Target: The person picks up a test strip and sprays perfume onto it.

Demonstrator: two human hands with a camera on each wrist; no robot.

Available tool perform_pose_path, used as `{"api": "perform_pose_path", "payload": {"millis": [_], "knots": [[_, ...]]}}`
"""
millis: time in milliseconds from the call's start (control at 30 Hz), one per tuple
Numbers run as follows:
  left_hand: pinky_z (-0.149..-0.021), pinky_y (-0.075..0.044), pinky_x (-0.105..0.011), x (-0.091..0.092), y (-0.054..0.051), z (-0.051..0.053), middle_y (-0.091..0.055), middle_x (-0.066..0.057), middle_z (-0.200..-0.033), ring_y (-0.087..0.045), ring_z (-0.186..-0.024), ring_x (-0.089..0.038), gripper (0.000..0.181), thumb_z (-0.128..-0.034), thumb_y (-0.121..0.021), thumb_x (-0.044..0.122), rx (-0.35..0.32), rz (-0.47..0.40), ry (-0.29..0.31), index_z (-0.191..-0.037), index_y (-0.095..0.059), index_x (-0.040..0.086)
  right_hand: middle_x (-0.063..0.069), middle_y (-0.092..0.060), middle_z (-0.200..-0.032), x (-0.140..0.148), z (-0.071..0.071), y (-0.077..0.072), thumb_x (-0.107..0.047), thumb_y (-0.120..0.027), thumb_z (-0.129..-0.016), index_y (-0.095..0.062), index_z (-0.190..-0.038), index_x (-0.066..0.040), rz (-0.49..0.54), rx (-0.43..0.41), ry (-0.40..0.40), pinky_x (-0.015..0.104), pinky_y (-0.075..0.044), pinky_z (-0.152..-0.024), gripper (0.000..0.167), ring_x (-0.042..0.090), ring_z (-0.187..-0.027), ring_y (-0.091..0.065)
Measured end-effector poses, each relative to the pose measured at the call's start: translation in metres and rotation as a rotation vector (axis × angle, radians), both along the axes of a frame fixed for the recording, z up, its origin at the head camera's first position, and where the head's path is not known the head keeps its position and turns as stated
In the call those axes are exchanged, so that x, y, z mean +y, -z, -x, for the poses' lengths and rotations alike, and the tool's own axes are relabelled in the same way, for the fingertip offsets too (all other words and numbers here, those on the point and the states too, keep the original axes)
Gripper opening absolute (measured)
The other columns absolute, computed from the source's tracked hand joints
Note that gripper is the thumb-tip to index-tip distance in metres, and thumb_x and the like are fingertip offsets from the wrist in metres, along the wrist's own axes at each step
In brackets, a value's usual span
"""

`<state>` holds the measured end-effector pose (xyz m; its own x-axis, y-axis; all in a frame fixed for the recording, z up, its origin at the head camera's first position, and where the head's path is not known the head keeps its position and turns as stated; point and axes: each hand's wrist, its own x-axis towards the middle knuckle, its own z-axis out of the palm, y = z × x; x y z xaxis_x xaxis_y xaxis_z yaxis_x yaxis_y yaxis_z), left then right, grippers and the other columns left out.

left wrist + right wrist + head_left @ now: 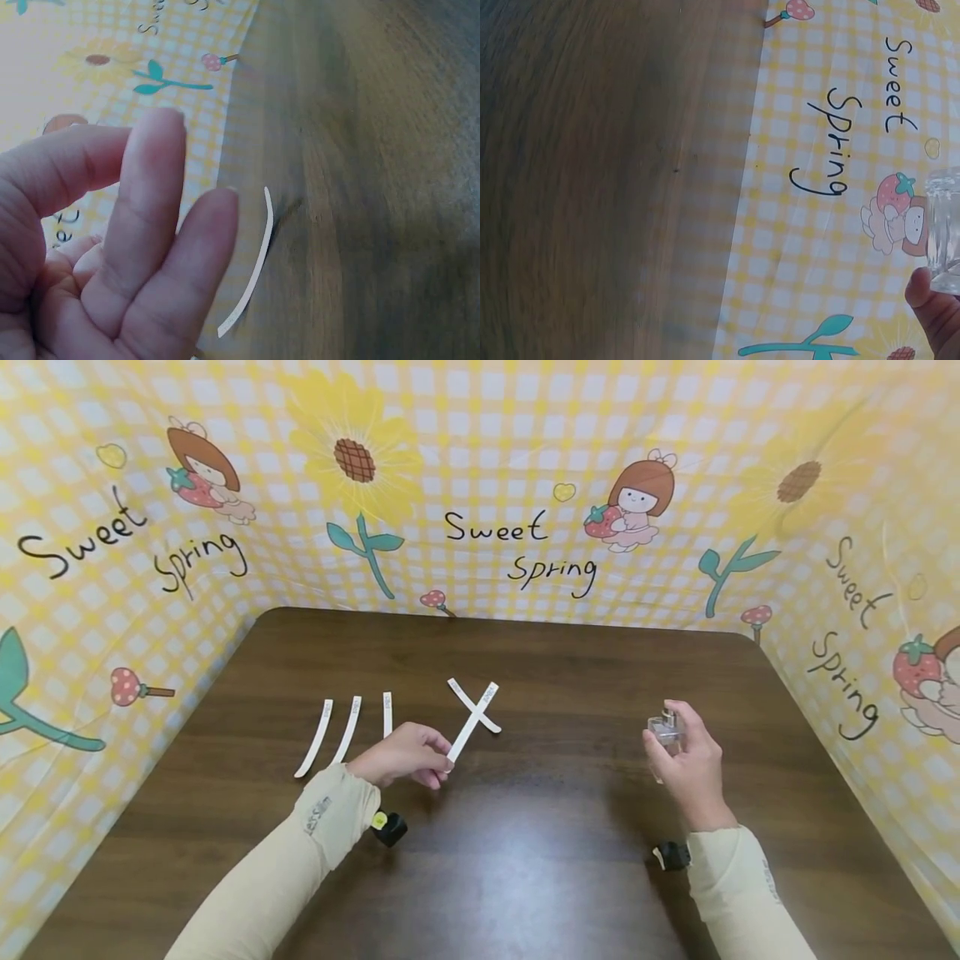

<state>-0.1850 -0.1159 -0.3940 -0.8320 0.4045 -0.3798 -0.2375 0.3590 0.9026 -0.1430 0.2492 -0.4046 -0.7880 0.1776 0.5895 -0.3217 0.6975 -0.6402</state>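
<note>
My left hand (405, 753) pinches the near end of a white perfume test strip (467, 734), which points away and to the right. Its far part crosses over or in front of another strip (491, 724); whether the two touch, I cannot tell. In my right hand (693, 768) is a small clear glass perfume bottle (663, 728), the index finger on its top and the thumb at its side. Part of the bottle (946, 232) also shows at the right wrist view's edge. The left wrist view shows bent fingers (154, 217), with the pinch itself hidden.
Left of my left hand, several white strips (315, 739) lie side by side on the dark wooden table (555, 827), some partly covered by the hand and sleeve. A yellow checked cloth (495, 468) with printed drawings stands around the table's back and sides.
</note>
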Motion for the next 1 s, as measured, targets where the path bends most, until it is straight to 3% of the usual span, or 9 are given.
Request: {"api": "perform_pose_path", "payload": {"millis": [300, 633, 1000], "knots": [[-0.057, -0.056, -0.024, -0.011, 0.011, 0.001, -0.062, -0.007, -0.069, -0.059, -0.052, -0.009, 0.020, -0.0859, -0.060, -0.007, -0.024, -0.100, -0.077, -0.104, -0.055, -0.015, 0.024, -0.063, -0.086, 0.007, -0.001, 0.001, 0.002, -0.073, -0.075, -0.054, -0.119, 0.001, 0.018, 0.041, 0.020, 0.002, -0.037, -0.064, 0.047, -0.004, -0.071, -0.048], [-0.057, -0.055, -0.022, -0.014, 0.019, 0.001, -0.063, -0.003, -0.069, -0.060, -0.054, -0.007, 0.021, -0.0883, -0.057, -0.005, -0.050, -0.148, -0.108, -0.106, -0.054, -0.015, 0.025, -0.062, -0.088, 0.011, -0.005, -0.001, 0.003, -0.072, -0.076, -0.054, -0.120, 0.001, 0.032, 0.020, 0.015, 0.001, -0.038, -0.064, 0.048, -0.008, -0.073, -0.046], [-0.058, -0.055, -0.022, -0.016, 0.028, 0.000, -0.063, -0.005, -0.071, -0.059, -0.054, -0.007, 0.023, -0.0907, -0.056, -0.003, -0.099, -0.184, -0.178, -0.110, -0.051, -0.014, 0.026, -0.062, -0.087, 0.016, -0.003, 0.005, 0.007, -0.072, -0.074, -0.054, -0.120, 0.002, 0.036, 0.053, -0.006, 0.001, -0.038, -0.066, 0.050, -0.011, -0.074, -0.046]]}}
